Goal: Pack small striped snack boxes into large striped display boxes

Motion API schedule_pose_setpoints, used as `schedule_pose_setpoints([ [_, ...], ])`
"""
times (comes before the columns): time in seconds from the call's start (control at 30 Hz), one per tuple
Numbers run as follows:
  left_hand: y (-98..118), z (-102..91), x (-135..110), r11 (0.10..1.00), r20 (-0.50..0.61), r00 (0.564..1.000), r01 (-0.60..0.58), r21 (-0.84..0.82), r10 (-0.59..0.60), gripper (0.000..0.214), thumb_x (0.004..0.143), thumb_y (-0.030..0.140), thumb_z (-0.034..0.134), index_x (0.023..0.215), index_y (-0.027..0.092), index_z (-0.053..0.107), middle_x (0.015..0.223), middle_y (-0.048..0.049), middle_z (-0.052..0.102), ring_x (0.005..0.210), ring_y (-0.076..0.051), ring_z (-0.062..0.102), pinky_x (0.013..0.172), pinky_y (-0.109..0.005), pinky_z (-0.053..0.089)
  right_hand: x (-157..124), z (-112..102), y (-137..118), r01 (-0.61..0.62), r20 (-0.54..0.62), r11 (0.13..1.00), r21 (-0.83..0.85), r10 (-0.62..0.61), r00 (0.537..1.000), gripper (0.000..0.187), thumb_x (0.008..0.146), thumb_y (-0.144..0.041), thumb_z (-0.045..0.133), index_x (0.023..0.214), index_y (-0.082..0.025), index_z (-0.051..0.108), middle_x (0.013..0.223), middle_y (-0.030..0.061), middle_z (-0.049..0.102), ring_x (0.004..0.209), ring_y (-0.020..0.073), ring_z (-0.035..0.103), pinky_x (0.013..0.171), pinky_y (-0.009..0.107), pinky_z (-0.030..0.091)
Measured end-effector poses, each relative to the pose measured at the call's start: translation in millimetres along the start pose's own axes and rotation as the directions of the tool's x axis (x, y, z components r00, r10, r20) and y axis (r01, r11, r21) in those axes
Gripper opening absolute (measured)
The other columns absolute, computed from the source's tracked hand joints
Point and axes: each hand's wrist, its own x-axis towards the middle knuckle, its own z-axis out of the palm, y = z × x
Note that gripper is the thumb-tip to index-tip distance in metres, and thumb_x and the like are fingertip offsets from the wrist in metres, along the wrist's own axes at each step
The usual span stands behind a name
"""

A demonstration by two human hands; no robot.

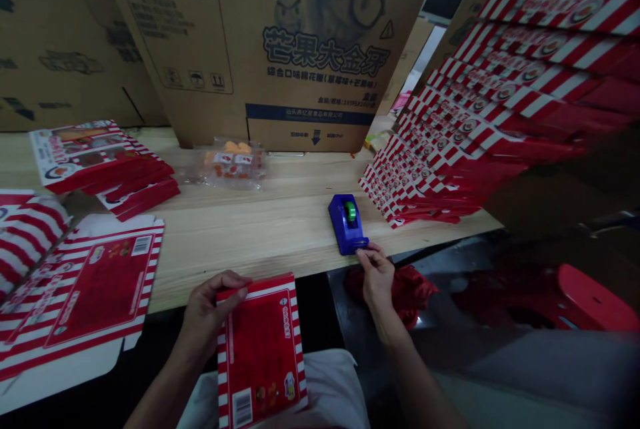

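My left hand (pixel 213 305) grips the top edge of a red box (pixel 263 349) with red-and-white striped borders, thumb over its front face. The box is held above my lap, its printed back with a barcode facing me. At the table's front edge stands a blue tape dispenser (pixel 343 225) carrying a green roll of tape (pixel 351 211). My right hand (pixel 377 275) is at the dispenser's cutter end, its thumb and fingertips pinched together there. Whether a strip of tape is between those fingers is too small to make out.
Flat striped cartons (pixel 100 282) lie at the left, below a small pile of boxes (pixel 95 155). A clear packet of sweets (pixel 233 163) sits mid-table. Large cardboard boxes (pixel 280 49) line the back. A tall stack of striped boxes (pixel 480 95) leans at right, near a red stool (pixel 595 299).
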Motion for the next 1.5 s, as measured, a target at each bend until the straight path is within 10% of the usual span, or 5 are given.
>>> schedule_pose_setpoints([
  [0.33,8,11.8,-5,0.996,0.054,0.997,-0.047,-0.076,0.051,0.016,0.063,0.023,0.079,0.066,0.016,0.065,0.077,-0.0016,0.068,0.076,-0.016,0.061,0.073,-0.026,0.046,-11,-6,-55,0.173,0.401,0.978,-0.112,-0.115,0.909,0.022,0.083,-0.038,0.062,0.072,-0.020,0.061,0.085,0.0043,0.058,0.085,0.0198,0.055,0.081,0.033,0.042],
  [0.63,14,26.4,-6,0.995,0.179,0.981,-0.066,-0.080,0.080,0.014,0.069,0.025,0.073,0.067,0.015,0.064,0.074,-0.0017,0.065,0.071,-0.015,0.057,0.070,-0.026,0.042,-13,115,-148,0.535,0.947,0.824,0.185,-0.003,-0.322,0.026,0.090,-0.032,0.057,0.069,-0.017,0.059,0.077,0.0005,0.054,0.072,0.0128,0.051,0.069,0.025,0.039],
  [0.9,15,21.0,-13,0.991,0.144,0.981,-0.124,-0.050,0.130,0.017,0.071,0.029,0.073,0.068,0.016,0.062,0.075,-0.0017,0.065,0.073,-0.016,0.058,0.074,-0.028,0.044,-13,141,-132,0.634,0.947,0.769,-0.078,0.255,-0.193,0.037,0.067,-0.049,0.078,0.070,-0.017,0.060,0.061,-0.0038,0.055,0.055,0.0106,0.045,0.052,0.023,0.029],
  [1.17,31,18.7,-27,0.970,0.243,0.941,-0.243,-0.004,0.237,0.015,0.077,0.029,0.072,0.071,0.017,0.065,0.084,-0.0050,0.067,0.081,-0.018,0.062,0.080,-0.032,0.046,-29,132,-94,-0.136,0.671,0.734,-0.665,0.507,-0.542,0.056,0.049,-0.060,0.078,0.079,-0.014,0.067,0.061,-0.0020,0.061,0.055,0.0129,0.054,0.055,0.024,0.040],
  [1.5,37,-31.2,-22,0.954,0.113,0.949,-0.299,0.023,0.294,0.039,0.084,0.050,0.062,0.107,0.019,0.068,0.114,-0.0118,0.067,0.112,-0.028,0.060,0.097,-0.040,0.044,-4,170,-191,0.402,0.819,0.915,0.014,0.220,-0.530,0.037,0.073,-0.048,0.072,0.062,-0.015,0.064,0.053,-0.0063,0.046,0.051,0.0077,0.038,0.048,0.021,0.027],
])
